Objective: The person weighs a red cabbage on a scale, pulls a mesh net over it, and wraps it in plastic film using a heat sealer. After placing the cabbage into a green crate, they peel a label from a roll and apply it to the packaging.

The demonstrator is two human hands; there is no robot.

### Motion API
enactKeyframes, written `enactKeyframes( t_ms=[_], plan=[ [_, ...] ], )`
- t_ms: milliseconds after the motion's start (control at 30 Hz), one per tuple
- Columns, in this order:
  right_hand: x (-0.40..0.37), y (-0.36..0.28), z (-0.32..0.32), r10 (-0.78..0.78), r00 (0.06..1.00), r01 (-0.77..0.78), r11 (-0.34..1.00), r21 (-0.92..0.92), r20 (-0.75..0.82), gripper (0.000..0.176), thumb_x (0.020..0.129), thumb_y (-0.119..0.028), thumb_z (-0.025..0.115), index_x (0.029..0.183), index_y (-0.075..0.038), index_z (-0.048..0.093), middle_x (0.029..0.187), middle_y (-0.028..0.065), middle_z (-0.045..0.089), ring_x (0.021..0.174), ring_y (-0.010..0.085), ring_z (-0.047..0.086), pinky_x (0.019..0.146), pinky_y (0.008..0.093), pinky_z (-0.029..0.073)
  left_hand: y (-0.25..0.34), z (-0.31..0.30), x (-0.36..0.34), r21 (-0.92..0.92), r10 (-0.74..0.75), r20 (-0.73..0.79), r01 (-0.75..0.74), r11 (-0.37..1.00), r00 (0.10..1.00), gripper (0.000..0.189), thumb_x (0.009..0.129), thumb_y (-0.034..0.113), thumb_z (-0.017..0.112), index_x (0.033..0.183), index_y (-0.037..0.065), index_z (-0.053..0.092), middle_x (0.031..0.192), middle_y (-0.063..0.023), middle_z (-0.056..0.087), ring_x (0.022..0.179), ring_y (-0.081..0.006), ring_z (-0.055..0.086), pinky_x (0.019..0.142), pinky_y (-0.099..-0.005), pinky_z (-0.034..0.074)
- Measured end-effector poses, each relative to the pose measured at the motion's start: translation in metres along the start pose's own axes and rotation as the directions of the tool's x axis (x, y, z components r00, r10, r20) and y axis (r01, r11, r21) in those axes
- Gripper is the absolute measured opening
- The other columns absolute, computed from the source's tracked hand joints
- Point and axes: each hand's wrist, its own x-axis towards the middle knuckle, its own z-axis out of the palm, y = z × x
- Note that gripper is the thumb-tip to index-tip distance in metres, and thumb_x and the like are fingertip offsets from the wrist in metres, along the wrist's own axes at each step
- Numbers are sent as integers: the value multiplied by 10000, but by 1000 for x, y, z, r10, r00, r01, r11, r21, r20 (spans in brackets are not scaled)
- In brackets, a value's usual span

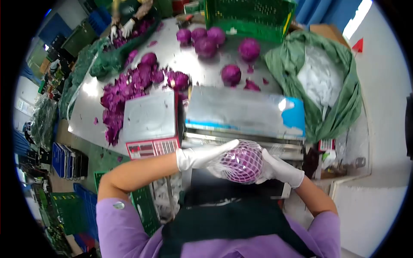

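A red cabbage (243, 162) in a white mesh net sits between my two white-gloved hands, close in front of my apron. From its left side, my left hand (206, 158) presses against it with the fingers stretched along the top. On the opposite side, my right hand (277, 168) is closed around the cabbage's edge. Clear film shows around the cabbage. Just beyond my hands stands a metal machine (245, 109) with a blue patch on its right end. Beside it on the left is a metal-topped box (150, 116) with a red edge.
Loose purple leaves (129, 88) cover the table's left part. Several bare red cabbages (206, 46) lie at the back, before a green crate (249, 19). A green sack (297, 60) stands at right. Another person's gloved hands (122, 31) work at the far left.
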Motion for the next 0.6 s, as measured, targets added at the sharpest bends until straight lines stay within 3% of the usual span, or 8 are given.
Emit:
enactKeyframes(
  t_ms=[67,167,333,367,400,467,500,600],
  plan=[
    [0,29,34,125,990,-133,983,129,66,745,990,-678,204,1501,-153,341,1365,86,551,1163,253,586,879,373,535,-53,-15,13,-69,-215,207,234,970,954,944,860,829,337,1474,114,394,1369,-193,551,1165,-342,603,957,-461,516],
    [24,92,17,142,982,-177,926,334,127,814,964,-717,176,1502,-130,346,1410,153,515,1241,339,541,1015,432,462,-114,-19,27,-292,-209,161,249,923,965,910,863,818,353,1402,96,479,1219,-164,651,979,-322,694,835,-408,590],
    [-21,129,5,21,1000,-22,887,462,8,604,1021,-464,455,1405,2,467,1371,167,552,1230,311,556,1088,376,400,-160,-22,-10,-719,-4,78,58,692,997,734,994,594,397,1394,-20,449,1239,-179,639,1126,-299,647,1020,-375,506],
    [-33,128,12,-103,978,119,990,79,-179,428,950,-281,570,1271,2,575,1275,143,617,1134,267,602,1025,353,447,-173,-23,-21,-574,69,-100,-114,811,993,591,996,489,479,1302,-14,536,1242,-180,636,1137,-274,639,1025,-357,494],
    [-42,131,17,-282,913,178,926,-334,-294,277,878,-98,685,1136,2,682,1180,119,681,1038,222,649,962,331,494,-184,-24,-31,-380,175,-258,-266,886,950,449,998,384,561,1210,-7,622,1246,-181,632,1148,-249,631,1031,-339,482],
    [-44,152,13,-309,860,132,903,-408,-406,140,859,-51,683,969,26,723,1078,118,715,1015,190,656,916,311,503,-212,-29,-43,-125,205,-376,-268,955,904,189,930,149,677,1037,-5,699,1137,-135,684,1109,-196,637,981,-311,493],
    [-46,148,19,-477,721,244,853,-461,-501,119,866,-30,667,955,32,717,1054,119,716,992,173,655,896,300,505,-205,-17,-49,-96,270,-441,-344,934,856,50,886,53,698,904,13,722,1049,-86,703,1007,-134,640,894,-275,504],
    [-41,125,40,-729,322,347,685,-641,-604,88,918,9,595,885,48,667,930,92,698,868,145,654,802,268,509,-227,-15,-36,-172,291,-658,-515,840,694,62,909,64,659,905,20,702,952,-40,687,881,-98,615,840,-266,496]
  ],
)
